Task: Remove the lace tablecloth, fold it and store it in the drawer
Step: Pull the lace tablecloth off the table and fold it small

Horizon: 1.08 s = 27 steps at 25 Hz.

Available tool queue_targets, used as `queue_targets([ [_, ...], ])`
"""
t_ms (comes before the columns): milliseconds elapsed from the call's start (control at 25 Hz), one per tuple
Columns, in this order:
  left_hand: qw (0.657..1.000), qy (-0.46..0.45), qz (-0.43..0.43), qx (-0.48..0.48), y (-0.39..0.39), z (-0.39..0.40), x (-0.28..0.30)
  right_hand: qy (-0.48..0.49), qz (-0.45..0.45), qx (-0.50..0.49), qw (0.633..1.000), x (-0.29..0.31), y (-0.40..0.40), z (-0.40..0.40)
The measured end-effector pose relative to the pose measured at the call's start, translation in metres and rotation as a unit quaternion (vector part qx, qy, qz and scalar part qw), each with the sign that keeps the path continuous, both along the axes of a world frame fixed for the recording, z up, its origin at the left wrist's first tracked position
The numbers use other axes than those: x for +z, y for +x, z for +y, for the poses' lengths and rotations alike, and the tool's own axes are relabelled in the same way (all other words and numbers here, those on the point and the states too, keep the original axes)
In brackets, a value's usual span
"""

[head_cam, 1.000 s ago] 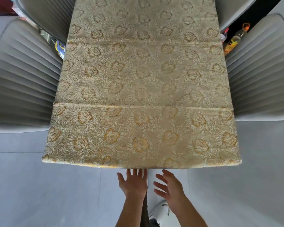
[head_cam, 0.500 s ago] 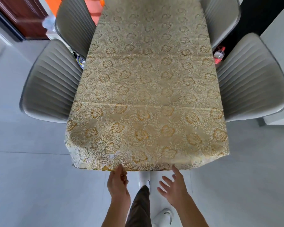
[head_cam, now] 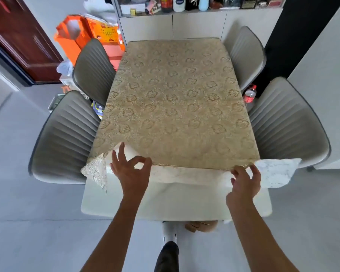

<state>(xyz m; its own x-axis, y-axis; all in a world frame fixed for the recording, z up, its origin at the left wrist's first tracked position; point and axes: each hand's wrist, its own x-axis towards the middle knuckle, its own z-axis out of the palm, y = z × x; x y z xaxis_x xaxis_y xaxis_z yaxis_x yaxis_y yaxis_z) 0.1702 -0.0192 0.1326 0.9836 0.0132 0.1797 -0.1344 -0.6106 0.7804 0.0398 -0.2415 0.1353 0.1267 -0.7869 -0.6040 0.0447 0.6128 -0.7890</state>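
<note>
The gold floral lace tablecloth (head_cam: pixel 175 107) covers most of the long white table (head_cam: pixel 165 199). Its near hem is pulled back from the table's front edge, leaving a bare white strip of tabletop. My left hand (head_cam: pixel 130 171) pinches the hem between thumb and forefinger near the left corner, the other fingers spread. My right hand (head_cam: pixel 243 183) grips the hem near the right corner. Pale lace corners hang loose outside both hands, at the left and at the right. No drawer can be made out.
Two grey ribbed chairs stand on the left (head_cam: pixel 67 138) (head_cam: pixel 94 69) and two on the right (head_cam: pixel 287 122) (head_cam: pixel 245 54). A water bottle (head_cam: pixel 249 94) sits between the right chairs. Orange bags (head_cam: pixel 82 36) and a dark door (head_cam: pixel 22 36) are back left; a cluttered white cabinet (head_cam: pixel 194 22) stands behind the table.
Both hands rose from below the table's edge, took hold of the near hem and drew it up and back over the top, baring the white tabletop. The view pulled back and up.
</note>
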Motion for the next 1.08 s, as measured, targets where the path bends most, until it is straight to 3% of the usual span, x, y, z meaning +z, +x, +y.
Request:
queue_targets([
  [200,0.993,0.094,0.055,-0.051,0.177,-0.072,-0.003,-0.125,0.054,0.121,0.983,0.007,0.155,-0.079],
  [320,0.962,0.228,0.058,-0.135,0.189,-0.074,-0.048,-0.191,0.147,0.271,0.932,-0.031,0.188,-0.078],
  [400,0.925,0.291,0.074,-0.234,0.153,-0.053,-0.085,-0.291,0.23,0.423,0.827,-0.072,0.17,-0.054],
  [520,0.843,0.403,0.119,-0.336,0.111,-0.02,-0.128,-0.437,0.377,0.59,0.564,-0.124,0.125,-0.02],
  [560,0.83,0.415,0.12,-0.352,0.106,-0.015,-0.134,-0.47,0.407,0.603,0.5,-0.134,0.116,-0.016],
  [720,0.791,0.402,0.073,-0.455,0.096,-0.022,-0.147,-0.535,0.431,0.621,0.377,-0.146,0.11,-0.011],
  [920,0.789,0.447,0.028,-0.42,0.077,-0.038,-0.15,-0.556,0.439,0.614,0.347,-0.144,0.086,-0.003],
  [1080,0.782,0.48,0.117,-0.379,0.047,-0.038,-0.147,-0.558,0.421,0.61,0.373,-0.146,0.053,-0.001],
])
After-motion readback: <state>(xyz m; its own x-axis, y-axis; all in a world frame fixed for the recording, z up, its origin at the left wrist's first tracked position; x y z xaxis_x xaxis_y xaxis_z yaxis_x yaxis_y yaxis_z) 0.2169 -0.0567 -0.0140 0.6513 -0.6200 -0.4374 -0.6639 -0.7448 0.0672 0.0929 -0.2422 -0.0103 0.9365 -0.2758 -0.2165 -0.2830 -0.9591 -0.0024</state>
